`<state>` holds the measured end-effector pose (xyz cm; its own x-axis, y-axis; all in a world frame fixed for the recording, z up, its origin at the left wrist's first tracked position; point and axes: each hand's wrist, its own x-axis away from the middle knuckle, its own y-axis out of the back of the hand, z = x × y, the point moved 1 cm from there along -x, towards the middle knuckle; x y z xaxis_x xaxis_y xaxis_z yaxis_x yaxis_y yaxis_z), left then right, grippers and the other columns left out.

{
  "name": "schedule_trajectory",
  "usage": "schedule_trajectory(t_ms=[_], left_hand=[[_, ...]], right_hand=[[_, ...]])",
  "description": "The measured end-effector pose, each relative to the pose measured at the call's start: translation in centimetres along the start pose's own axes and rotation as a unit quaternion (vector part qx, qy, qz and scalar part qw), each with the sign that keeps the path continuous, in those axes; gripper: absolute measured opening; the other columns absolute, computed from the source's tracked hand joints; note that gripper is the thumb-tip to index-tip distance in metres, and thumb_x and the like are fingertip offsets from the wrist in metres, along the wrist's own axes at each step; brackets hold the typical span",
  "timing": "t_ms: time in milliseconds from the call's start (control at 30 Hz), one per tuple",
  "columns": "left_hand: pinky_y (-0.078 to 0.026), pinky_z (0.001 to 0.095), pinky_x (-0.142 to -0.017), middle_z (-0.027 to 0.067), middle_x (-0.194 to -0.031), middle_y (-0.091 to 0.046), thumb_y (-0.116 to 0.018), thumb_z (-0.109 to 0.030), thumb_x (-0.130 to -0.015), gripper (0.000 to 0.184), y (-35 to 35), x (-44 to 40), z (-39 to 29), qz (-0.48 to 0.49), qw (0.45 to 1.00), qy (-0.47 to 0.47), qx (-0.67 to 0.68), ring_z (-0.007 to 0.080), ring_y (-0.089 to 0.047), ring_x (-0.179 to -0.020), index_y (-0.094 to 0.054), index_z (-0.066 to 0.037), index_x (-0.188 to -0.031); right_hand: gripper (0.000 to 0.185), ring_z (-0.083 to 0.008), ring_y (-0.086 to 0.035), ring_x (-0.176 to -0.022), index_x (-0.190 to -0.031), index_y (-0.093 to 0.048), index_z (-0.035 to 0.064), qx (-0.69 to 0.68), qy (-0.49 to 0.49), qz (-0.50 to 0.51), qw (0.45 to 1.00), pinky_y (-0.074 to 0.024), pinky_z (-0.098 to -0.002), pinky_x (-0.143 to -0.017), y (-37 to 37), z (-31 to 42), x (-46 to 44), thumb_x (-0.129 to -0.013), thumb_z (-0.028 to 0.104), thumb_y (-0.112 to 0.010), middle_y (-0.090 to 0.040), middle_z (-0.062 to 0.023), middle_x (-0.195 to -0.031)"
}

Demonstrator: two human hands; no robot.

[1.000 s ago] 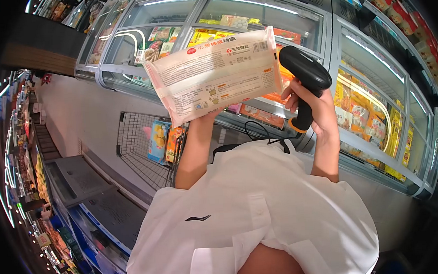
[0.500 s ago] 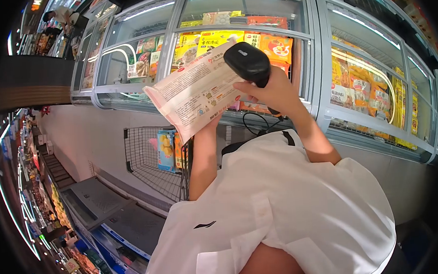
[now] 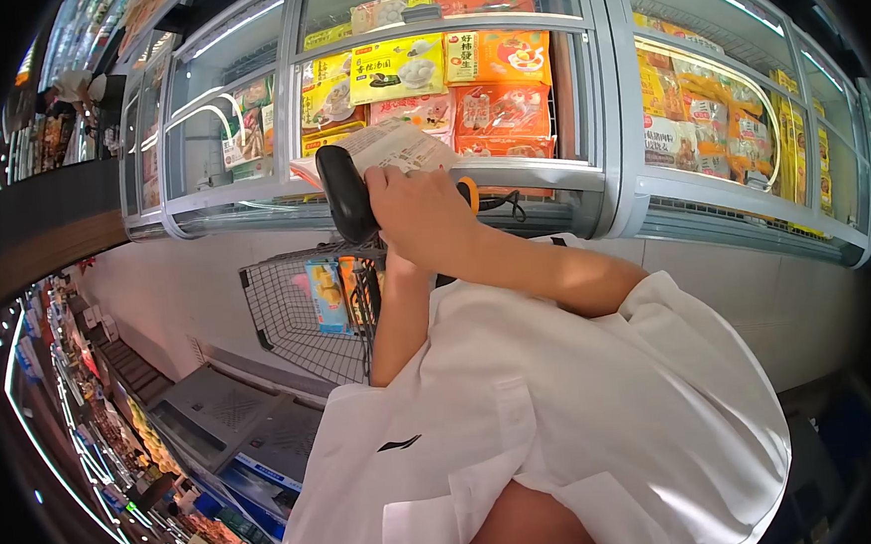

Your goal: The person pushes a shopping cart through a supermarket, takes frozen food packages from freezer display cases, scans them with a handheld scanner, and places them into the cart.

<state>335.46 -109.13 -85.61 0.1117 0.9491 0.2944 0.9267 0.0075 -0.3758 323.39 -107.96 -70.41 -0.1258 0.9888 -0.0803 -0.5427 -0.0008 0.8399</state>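
My right hand (image 3: 422, 211) is wrapped round a black handheld barcode scanner (image 3: 346, 193), whose head sits in front of the left end of a pale food package (image 3: 403, 146). The package is tilted, with small print on the side facing me. Below and behind the scanner, my left hand (image 3: 401, 258) supports the package from underneath; its fingers are hidden by the right hand and the scanner. An orange and black part (image 3: 468, 194) shows just beyond my right wrist. Past the package, a yellow bag (image 3: 395, 67) and orange bags (image 3: 501, 110) lie in the open section of a freezer.
The freezer cabinet's rail (image 3: 509, 176) runs across in front of me, and glass lids (image 3: 709, 16) cover the sections to the right. A wire shopping cart (image 3: 293, 301) stands at left, with a blue packet (image 3: 328, 296) inside. Grey crates (image 3: 209, 401) are at lower left.
The scanner and my right hand have swung left and down, crossing over my left arm. The package has turned and tilted away, now partly covered. The view has shifted slightly.
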Motion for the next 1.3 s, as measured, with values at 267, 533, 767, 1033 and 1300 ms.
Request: schedule_trajectory(t_ms=[267, 533, 767, 1033, 1300], left_hand=[[-0.045, 0.0307, -0.094, 0.0176, -0.127, -0.059, -0.048, -0.048, -0.099, 0.064, -1.1, -10.6, 1.0, -0.078, 0.948, 0.021, -0.308, 0.0217, -0.058, -0.114, -0.040, -0.003, -0.144], [-0.050, 0.0327, -0.085, 0.0148, -0.110, -0.067, -0.062, -0.038, -0.094, 0.051, -4.2, -18.3, 8.8, 0.051, 0.924, 0.175, -0.335, 0.0208, -0.065, -0.096, -0.058, 0.003, -0.125], [-0.049, 0.0367, -0.090, 0.0188, -0.120, -0.063, -0.063, -0.031, -0.091, 0.054, -0.7, -25.1, 19.6, 0.164, 0.859, 0.240, -0.421, 0.0260, -0.062, -0.108, -0.052, 0.001, -0.134], [-0.035, 0.0421, -0.112, 0.0267, -0.151, -0.033, -0.065, -0.019, -0.081, 0.085, 2.8, -28.5, 30.0, 0.291, 0.694, 0.175, -0.635, 0.0372, -0.040, -0.136, -0.022, -0.011, -0.153], [-0.042, 0.0399, -0.107, 0.0220, -0.136, -0.054, -0.066, -0.020, -0.082, 0.070, -0.2, -26.0, 24.4, 0.362, 0.698, 0.216, -0.579, 0.0337, -0.053, -0.125, -0.040, -0.004, -0.145]], right_hand=[[0.031, -0.0105, -0.056, -0.063, -0.094, -0.065, 0.0001, -0.379, -0.298, -0.156, 0.862, -0.0489, -0.0289, -0.062, 1.9, -13.3, 0.0, -0.070, 0.012, -0.081, -0.063, -0.0015, -0.074], [0.025, -0.0237, -0.063, -0.073, -0.090, -0.066, -0.0029, -0.233, -0.478, -0.112, 0.840, -0.0512, -0.0376, -0.069, -4.1, -29.7, 3.7, -0.071, 0.012, -0.070, -0.066, -0.0144, -0.079], [0.037, -0.0409, -0.068, -0.092, -0.093, -0.068, -0.0057, -0.133, -0.546, 0.149, 0.814, -0.0535, -0.0451, -0.079, -14.6, -39.3, 1.9, -0.065, 0.018, -0.070, -0.068, -0.0292, -0.094], [0.026, -0.0220, -0.065, -0.074, -0.090, -0.067, -0.0037, -0.390, -0.603, 0.129, 0.684, -0.0500, -0.0338, -0.067, -17.0, -42.3, 0.9, -0.069, 0.008, -0.075, -0.067, -0.0112, -0.085], [0.019, -0.0151, -0.054, -0.061, -0.085, -0.064, 0.0013, -0.350, -0.599, 0.096, 0.713, -0.0435, -0.0336, -0.054, -18.3, -42.5, 0.2, -0.073, 0.009, -0.077, -0.055, -0.0027, -0.072]])
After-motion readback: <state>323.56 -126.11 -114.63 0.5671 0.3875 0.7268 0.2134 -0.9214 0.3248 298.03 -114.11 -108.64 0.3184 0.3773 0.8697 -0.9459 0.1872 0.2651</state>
